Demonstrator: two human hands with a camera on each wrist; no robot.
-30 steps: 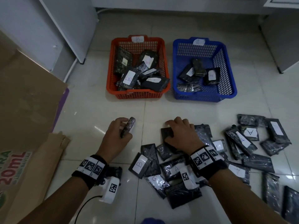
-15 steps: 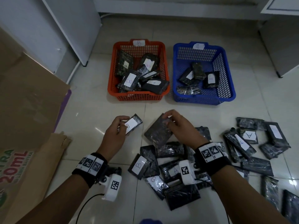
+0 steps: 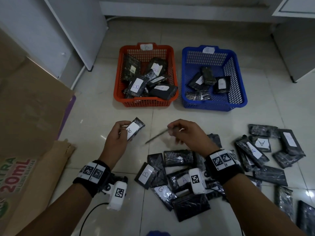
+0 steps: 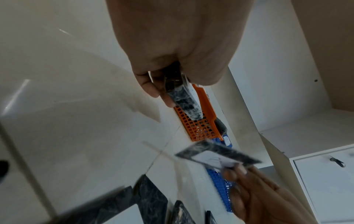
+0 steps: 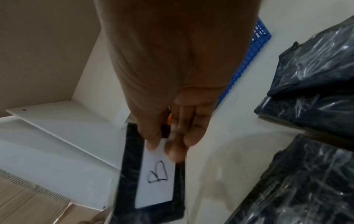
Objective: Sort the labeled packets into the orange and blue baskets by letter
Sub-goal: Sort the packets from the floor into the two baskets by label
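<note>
My left hand (image 3: 117,133) grips a black packet (image 3: 134,128) with a white B label, held above the floor. My right hand (image 3: 184,133) pinches a second black packet (image 3: 156,136), edge-on in the head view; the right wrist view shows its label (image 5: 157,177) reading B. The orange basket (image 3: 119,87), tagged B, holds several packets. To its right stands the blue basket (image 3: 242,92), tagged A, with a few packets. A heap of black packets (image 3: 179,178) lies on the floor under my right wrist, and more packets (image 3: 265,149) lie to the right.
Flattened cardboard (image 3: 29,106) covers the floor at the left. White cabinets (image 3: 68,31) stand at the back left and back right (image 3: 296,40). Pale floor tiles (image 3: 95,106) lie bare between my hands and the baskets.
My right hand lifted a packet off the heap and turned it edge-on to the head camera. My left hand turned its packet so the B label faces up.
</note>
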